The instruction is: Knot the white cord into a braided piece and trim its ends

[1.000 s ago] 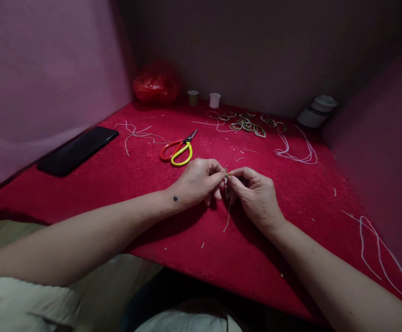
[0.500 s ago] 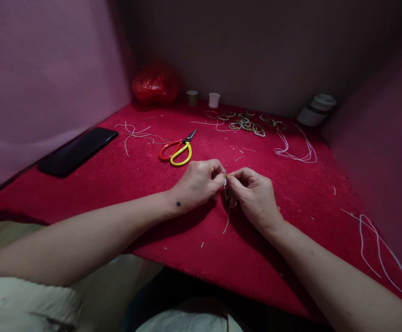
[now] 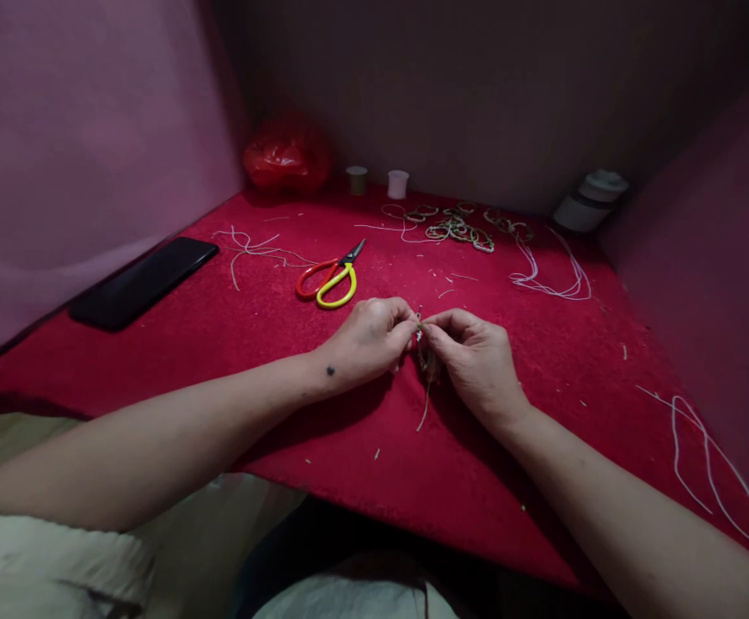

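Slight left hand (image 3: 369, 344) shift, scissors (image 3: 348, 263) just beyond

Compared with one second ago, the lower fingers of the left hand (image 3: 371, 340), which were then reaching out below the thumb, are now folded in toward the palm. Between its fingertips and those of the right hand (image 3: 477, 361), a short bit of tan cord (image 3: 419, 326) now shows more clearly than half a second ago, and the white beads of the beaded piece (image 3: 420, 336) just under it are less visible.
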`<state>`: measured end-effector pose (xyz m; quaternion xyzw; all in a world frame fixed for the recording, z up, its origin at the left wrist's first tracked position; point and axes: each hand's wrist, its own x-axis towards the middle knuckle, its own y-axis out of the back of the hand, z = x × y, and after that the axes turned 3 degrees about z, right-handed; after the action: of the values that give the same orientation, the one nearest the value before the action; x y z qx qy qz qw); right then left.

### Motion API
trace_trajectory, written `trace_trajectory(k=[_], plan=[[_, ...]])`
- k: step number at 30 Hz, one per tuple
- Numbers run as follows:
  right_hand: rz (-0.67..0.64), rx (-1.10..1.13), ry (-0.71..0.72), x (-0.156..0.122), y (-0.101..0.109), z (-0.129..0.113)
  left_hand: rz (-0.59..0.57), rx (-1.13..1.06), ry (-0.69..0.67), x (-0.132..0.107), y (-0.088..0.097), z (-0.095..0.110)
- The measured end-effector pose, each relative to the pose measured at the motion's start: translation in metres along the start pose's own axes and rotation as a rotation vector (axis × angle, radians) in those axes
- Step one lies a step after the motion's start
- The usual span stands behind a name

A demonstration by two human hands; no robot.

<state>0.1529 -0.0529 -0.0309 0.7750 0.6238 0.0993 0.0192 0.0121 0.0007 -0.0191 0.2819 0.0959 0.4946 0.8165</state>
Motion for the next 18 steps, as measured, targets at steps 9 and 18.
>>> trace_trajectory(k=[9, 18], plan=[[0.078, -0.320, 0.226, -0.0023, -0.0023, 0.0068, -0.006, 0.018, 0.056, -0.0033, 0.0003, 0.0088], [0.059, -0.075, 0.004, 0.0004, -0.0010, -0.0010, -0.028, -0.130, 0.121, -0.0008, 0.0010, 0.0076]])
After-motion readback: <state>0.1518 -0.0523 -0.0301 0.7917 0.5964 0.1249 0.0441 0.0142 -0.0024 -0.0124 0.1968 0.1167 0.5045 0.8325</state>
